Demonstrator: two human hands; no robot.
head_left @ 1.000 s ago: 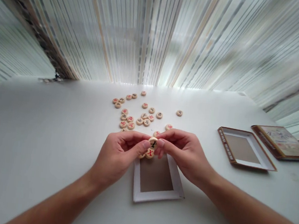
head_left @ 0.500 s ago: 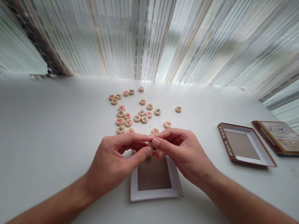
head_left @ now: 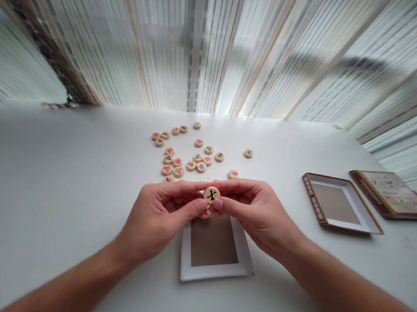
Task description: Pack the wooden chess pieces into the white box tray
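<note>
Pinching round pale-wood, black-marked disc [head_left: 211,195], fingers of left hand [head_left: 159,215] and right hand [head_left: 258,216] clamped on its edge; uneven pressure could drop it onto white-rimmed rectangular tray [head_left: 214,246]

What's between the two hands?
A round piece with a black mark, held by the left hand and right hand; a red-marked piece shows just below it in the head view.

Soft daylight through striped curtain [head_left: 164,47], edges stretched (and blurry)
</note>
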